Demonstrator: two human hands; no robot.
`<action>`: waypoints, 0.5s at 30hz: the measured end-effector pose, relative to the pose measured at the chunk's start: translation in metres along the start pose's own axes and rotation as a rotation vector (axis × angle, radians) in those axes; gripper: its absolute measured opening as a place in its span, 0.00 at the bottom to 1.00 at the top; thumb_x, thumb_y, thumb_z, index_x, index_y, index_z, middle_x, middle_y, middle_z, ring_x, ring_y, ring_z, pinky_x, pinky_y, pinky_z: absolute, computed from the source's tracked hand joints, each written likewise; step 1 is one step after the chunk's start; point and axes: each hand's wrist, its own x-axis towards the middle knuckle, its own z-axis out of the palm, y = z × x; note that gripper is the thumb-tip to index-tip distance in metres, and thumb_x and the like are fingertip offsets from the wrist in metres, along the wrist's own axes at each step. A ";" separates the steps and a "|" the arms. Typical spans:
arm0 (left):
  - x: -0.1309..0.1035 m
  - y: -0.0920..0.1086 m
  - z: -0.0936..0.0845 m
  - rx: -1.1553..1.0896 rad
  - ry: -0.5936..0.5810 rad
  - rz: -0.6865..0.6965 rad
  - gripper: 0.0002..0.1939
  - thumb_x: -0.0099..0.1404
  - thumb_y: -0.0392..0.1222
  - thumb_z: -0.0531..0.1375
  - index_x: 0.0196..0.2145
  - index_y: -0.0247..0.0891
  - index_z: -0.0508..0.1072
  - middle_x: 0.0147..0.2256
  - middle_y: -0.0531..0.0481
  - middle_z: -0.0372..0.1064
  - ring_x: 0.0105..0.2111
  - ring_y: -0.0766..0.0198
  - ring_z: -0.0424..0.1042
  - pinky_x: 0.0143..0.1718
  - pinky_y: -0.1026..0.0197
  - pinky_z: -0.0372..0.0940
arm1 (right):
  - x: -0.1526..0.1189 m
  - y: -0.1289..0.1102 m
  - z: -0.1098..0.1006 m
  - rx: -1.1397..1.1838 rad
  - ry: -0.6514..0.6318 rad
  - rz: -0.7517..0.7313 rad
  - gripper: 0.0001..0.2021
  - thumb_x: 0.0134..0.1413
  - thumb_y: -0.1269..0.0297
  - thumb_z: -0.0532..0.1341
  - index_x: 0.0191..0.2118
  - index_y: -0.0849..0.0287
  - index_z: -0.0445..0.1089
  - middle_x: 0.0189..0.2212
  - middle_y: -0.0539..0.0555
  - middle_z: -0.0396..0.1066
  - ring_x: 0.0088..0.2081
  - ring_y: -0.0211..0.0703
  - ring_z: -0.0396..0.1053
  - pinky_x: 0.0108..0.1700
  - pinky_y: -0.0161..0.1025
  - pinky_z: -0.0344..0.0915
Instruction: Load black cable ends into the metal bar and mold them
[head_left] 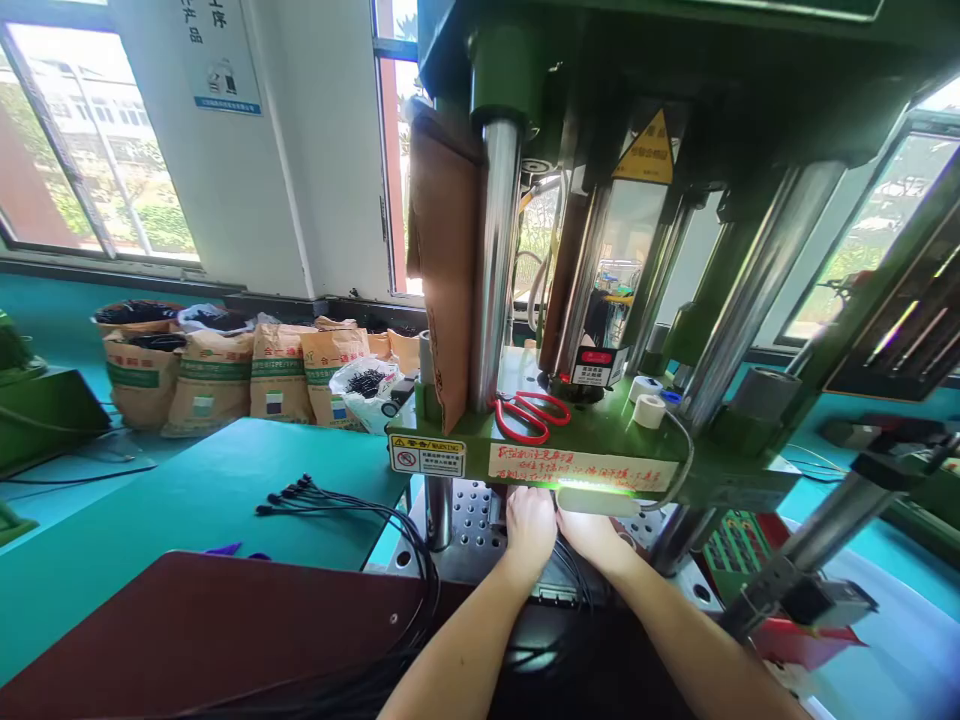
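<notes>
Both my hands reach in under the green press head (465,455), side by side over the machine's metal bed (472,510). My left hand (531,525) is closed with its knuckles up; whatever its fingers grip is hidden. Beside it, almost touching, my right hand (592,535) has its fingers concealed behind a lit white lamp (596,500). Thin black cables (574,570) run toward me from between the hands. Another bundle of black cables (409,530) curves past my left forearm, its plug ends (304,490) lying on the green table.
Red-handled scissors (529,415) and a white roll (649,410) lie on the press ledge. Steel columns (499,270) flank the work area. A brown board (247,620) covers part of the green table (247,470). Filled paper sacks (214,380) line the wall.
</notes>
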 end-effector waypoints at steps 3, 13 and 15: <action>0.001 -0.001 0.000 0.012 -0.025 0.016 0.16 0.61 0.33 0.46 0.39 0.35 0.73 0.34 0.42 0.71 0.38 0.57 0.67 0.42 0.56 0.58 | 0.002 -0.001 0.004 -0.003 -0.011 0.024 0.08 0.55 0.72 0.53 0.33 0.61 0.69 0.35 0.55 0.71 0.38 0.45 0.68 0.48 0.48 0.59; 0.010 -0.019 -0.023 0.099 -0.121 0.039 0.16 0.62 0.39 0.46 0.36 0.39 0.74 0.34 0.45 0.73 0.38 0.58 0.69 0.40 0.58 0.59 | 0.002 -0.001 -0.022 0.052 0.022 0.014 0.08 0.58 0.70 0.53 0.36 0.62 0.69 0.41 0.56 0.70 0.42 0.43 0.67 0.46 0.46 0.61; 0.006 -0.034 -0.030 0.131 -0.117 0.041 0.18 0.63 0.41 0.45 0.41 0.40 0.72 0.38 0.44 0.72 0.40 0.57 0.68 0.43 0.56 0.58 | -0.007 -0.001 -0.026 0.081 0.027 0.008 0.10 0.56 0.73 0.51 0.37 0.62 0.69 0.41 0.58 0.70 0.43 0.45 0.66 0.46 0.45 0.61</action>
